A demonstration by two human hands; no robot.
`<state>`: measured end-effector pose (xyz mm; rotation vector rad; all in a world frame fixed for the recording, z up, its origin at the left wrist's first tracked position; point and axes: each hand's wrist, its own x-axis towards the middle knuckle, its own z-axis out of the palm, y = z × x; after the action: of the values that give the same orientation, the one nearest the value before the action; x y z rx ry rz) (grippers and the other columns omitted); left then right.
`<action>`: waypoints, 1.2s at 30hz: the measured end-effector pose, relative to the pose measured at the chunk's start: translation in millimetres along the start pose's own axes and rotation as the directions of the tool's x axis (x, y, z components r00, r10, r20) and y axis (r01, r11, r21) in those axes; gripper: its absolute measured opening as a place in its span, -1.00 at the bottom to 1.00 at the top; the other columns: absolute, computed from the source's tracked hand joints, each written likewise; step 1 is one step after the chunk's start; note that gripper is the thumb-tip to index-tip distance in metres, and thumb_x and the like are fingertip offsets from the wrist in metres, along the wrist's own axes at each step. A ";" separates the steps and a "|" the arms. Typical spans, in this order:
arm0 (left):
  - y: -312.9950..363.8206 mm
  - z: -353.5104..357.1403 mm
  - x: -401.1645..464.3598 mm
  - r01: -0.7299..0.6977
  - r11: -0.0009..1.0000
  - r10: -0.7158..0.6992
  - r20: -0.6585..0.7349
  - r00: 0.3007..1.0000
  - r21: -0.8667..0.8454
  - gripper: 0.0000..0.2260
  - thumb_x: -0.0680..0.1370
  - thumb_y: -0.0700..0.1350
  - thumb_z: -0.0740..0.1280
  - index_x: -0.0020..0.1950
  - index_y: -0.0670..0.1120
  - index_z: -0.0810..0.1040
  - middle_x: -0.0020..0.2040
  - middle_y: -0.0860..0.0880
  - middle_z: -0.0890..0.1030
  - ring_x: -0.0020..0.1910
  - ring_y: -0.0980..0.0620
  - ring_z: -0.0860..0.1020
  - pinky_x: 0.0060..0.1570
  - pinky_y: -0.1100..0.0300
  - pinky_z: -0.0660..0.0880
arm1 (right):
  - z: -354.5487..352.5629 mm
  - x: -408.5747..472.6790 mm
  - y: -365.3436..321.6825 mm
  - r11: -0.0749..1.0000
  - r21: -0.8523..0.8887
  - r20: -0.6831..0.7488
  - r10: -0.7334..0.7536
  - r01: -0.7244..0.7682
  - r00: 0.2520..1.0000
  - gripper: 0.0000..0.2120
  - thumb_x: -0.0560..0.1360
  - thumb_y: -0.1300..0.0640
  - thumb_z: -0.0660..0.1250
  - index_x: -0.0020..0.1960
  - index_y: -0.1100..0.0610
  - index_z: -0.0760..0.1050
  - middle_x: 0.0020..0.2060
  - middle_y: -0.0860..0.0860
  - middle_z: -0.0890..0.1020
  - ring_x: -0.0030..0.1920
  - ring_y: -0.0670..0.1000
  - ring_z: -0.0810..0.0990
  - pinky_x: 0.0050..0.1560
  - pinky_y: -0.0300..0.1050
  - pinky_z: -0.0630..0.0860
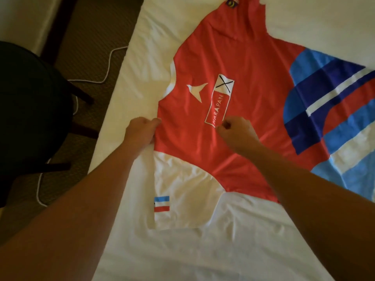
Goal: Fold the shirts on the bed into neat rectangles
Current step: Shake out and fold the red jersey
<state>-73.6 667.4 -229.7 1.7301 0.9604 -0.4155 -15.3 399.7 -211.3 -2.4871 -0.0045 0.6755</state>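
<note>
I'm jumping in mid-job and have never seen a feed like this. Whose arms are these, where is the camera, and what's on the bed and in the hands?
There is no machine here: a person works with bare hands. The single picture comes from a camera worn on the head, looking forward and down, so both forearms reach in from the bottom. A red shirt with white sleeves and blue, white and red stripes at its hem lies spread flat on the white bed. The left hand grips the shirt's shoulder edge beside the near sleeve. The right hand pinches the chest fabric next to the white HARAPAN logo. A dark chair and a white cable are on the floor to the left.
</note>
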 end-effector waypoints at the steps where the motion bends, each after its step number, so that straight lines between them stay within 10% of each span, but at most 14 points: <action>1: 7.4 2.9 9.8 -0.010 1.000 0.010 -0.003 1.000 0.007 -0.45 0.24 0.32 0.37 -0.16 -0.17 0.62 -0.18 -0.19 0.68 -0.17 -0.23 0.67 0.04 -0.25 0.62 | -2.3 16.5 -9.8 0.999 -0.008 -0.011 -0.032 0.032 0.999 -0.83 0.52 0.12 0.31 -0.24 0.11 0.51 -0.35 -0.01 0.57 -0.24 0.09 0.58 -0.24 -0.07 0.47; 9: 9.7 10.0 41.6 0.067 0.966 -0.047 0.087 0.995 -0.250 -0.75 0.53 0.12 0.47 -0.06 -0.07 0.68 -0.31 -0.01 0.62 -0.41 0.06 0.56 -0.44 0.22 0.51 | 6.2 140.7 -88.3 0.966 -0.065 -0.103 -0.255 0.249 0.962 -0.80 0.60 0.14 0.24 0.10 0.09 0.62 -0.03 0.03 0.68 -0.01 0.10 0.63 -0.03 -0.05 0.51; 15: 2.7 3.8 53.7 0.146 0.941 -0.086 0.201 0.976 -0.306 -0.81 0.47 -0.02 0.54 -0.03 -0.11 0.70 -0.20 -0.08 0.72 -0.30 0.03 0.66 -0.32 0.16 0.61 | 6.4 196.1 -141.4 0.843 -0.397 0.044 -0.378 0.363 0.925 -0.52 0.57 0.25 0.15 0.47 0.00 0.34 0.21 0.11 0.59 0.12 0.20 0.60 -0.02 0.06 0.57; 19: -1.7 -0.8 54.8 0.150 0.917 -0.066 0.231 0.971 -0.371 -0.88 0.48 -0.25 0.51 -0.01 -0.22 0.70 -0.16 -0.14 0.70 -0.20 -0.04 0.67 -0.19 0.09 0.68 | 5.3 209.5 -151.4 0.654 -0.646 0.159 -0.388 0.393 0.908 -0.72 0.57 0.24 0.19 0.28 0.12 0.41 0.07 0.17 0.59 0.05 0.28 0.60 -0.12 0.05 0.50; 26: -17.5 -3.3 39.9 0.026 0.865 -0.034 -0.007 0.999 -0.502 -0.96 0.50 -0.07 0.52 -0.14 -0.01 0.72 -0.24 -0.02 0.70 -0.27 0.04 0.65 -0.31 0.12 0.58 | 13.9 216.1 -141.2 0.892 -0.195 -0.014 -0.419 0.408 0.908 -0.68 0.52 0.26 0.28 0.26 0.16 0.52 0.06 0.09 0.65 0.08 0.13 0.61 0.09 0.02 0.55; 31: -26.4 -12.0 10.0 0.136 0.934 -0.085 0.166 0.982 -0.330 -0.72 0.44 0.05 0.57 -0.08 -0.16 0.70 -0.23 -0.11 0.69 -0.25 -0.05 0.67 -0.26 0.08 0.66 | 25.0 189.3 -120.5 0.830 -0.324 -0.010 -0.483 0.454 0.876 -0.46 0.49 0.15 0.29 0.48 0.10 0.40 0.35 0.09 0.54 0.30 0.19 0.49 0.31 0.14 0.43; 36: -43.9 -22.2 -13.9 0.213 0.970 -0.172 0.291 0.941 -0.119 -0.81 0.46 -0.18 0.57 -0.06 -0.26 0.66 -0.31 -0.16 0.66 -0.37 -0.05 0.61 -0.33 0.14 0.58 | 31.8 131.0 -90.0 0.873 -0.276 -0.143 -0.452 0.403 0.881 -0.61 0.48 0.23 0.33 0.31 0.20 0.53 0.23 0.16 0.58 0.21 0.24 0.53 0.20 0.11 0.46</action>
<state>-119.8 687.1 -239.6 1.4026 0.9321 -0.6801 96.5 510.9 -248.7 -2.6384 -0.5810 0.2387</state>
